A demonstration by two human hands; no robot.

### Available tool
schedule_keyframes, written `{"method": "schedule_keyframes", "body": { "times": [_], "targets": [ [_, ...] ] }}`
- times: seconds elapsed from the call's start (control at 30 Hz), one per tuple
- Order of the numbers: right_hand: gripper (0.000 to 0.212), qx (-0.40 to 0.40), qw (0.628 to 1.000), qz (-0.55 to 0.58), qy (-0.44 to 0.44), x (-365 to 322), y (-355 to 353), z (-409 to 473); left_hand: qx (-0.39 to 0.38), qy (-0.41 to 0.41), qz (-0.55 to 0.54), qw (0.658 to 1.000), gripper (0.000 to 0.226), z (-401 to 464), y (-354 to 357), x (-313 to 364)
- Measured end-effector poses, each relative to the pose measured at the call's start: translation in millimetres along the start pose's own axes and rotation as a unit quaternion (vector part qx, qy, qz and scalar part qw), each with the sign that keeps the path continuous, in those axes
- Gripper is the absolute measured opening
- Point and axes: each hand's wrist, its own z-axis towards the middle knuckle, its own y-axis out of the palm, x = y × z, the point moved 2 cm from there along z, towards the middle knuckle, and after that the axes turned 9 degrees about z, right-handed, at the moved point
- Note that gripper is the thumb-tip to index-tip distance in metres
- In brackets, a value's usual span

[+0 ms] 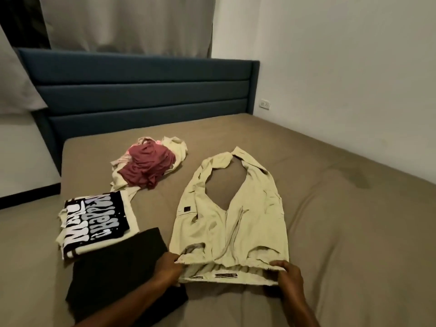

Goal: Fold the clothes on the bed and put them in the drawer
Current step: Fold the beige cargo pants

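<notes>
I see a bed (pixel 330 185) under a taupe sheet, filling most of the view. A dark blue padded headboard (pixel 141 90) stands at its far edge. Pale curtains (pixel 127 22) hang behind the headboard. A white wall (pixel 354 55) runs along the right edge, carrying a socket (pixel 265 104). Lighting is dim.

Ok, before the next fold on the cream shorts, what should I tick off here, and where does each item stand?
1. Left hand grips the waistband corner of the cream shorts: ok.
2. Right hand grips the other waistband corner: ok.
3. Shorts lying flat: not ok; the legs curl inward at the far end and bare bed shows between them.
4. Shorts apart from the black folded garment: cannot tell; their edges meet under the left hand.
5. Printed folded shirt out of the way: ok.
6. Unfolded pile left: not ok, waiting.
7. Drawer open: cannot tell, not in view.
</notes>
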Motion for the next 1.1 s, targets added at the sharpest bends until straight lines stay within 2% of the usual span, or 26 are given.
{"method": "schedule_keyframes", "body": {
  "times": [0.07,0.17,0.23,0.33,0.4,0.47,0.53,0.6,0.67,0.8,0.93,1.03,1.1],
  "targets": [
    [0.024,0.013,1.000,-0.016,-0.013,3,-8,-10,0.000,-0.007,-0.040,0.999,0.013,1,4,-7],
    [0.013,0.024,1.000,-0.013,0.005,-25,-10,-27,-0.056,-0.050,-0.173,0.982,0.022,-5,-4,2],
    [0.015,-0.031,0.997,-0.027,0.058,-51,-6,-26,-0.104,-0.070,-0.216,0.968,0.021,-9,-12,16],
    [0.012,-0.122,0.978,-0.112,0.130,-112,3,-6,-0.151,-0.082,-0.206,0.963,0.020,19,-37,55],
    [0.014,-0.152,0.974,-0.118,0.119,-178,23,31,-0.159,-0.086,-0.177,0.967,0.020,58,-71,117],
    [0.017,-0.152,0.984,-0.067,0.063,-256,41,67,-0.127,-0.038,-0.210,0.969,0.025,86,-106,199],
    [0.024,-0.118,0.989,0.014,-0.083,-348,53,95,-0.034,0.048,-0.307,0.950,0.023,105,-160,287],
    [0.034,-0.084,0.960,0.106,-0.246,-443,47,105,0.090,0.147,-0.353,0.920,0.012,120,-219,363],
    [0.043,-0.062,0.916,0.147,-0.367,-519,34,98,0.161,0.242,-0.356,0.888,0.021,124,-279,424],
    [0.043,-0.081,0.865,0.187,-0.459,-603,9,80,0.178,0.336,-0.366,0.850,0.031,81,-335,488],
    [0.042,-0.075,0.830,0.251,-0.492,-599,-11,54,0.181,0.371,-0.384,0.826,0.035,53,-317,481],
    [0.040,-0.061,0.832,0.257,-0.487,-542,-32,37,0.183,0.376,-0.358,0.835,0.036,34,-277,434],
    [0.036,-0.037,0.839,0.251,-0.481,-479,-46,25,0.196,0.369,-0.327,0.847,0.037,12,-236,385]
  ]
}}
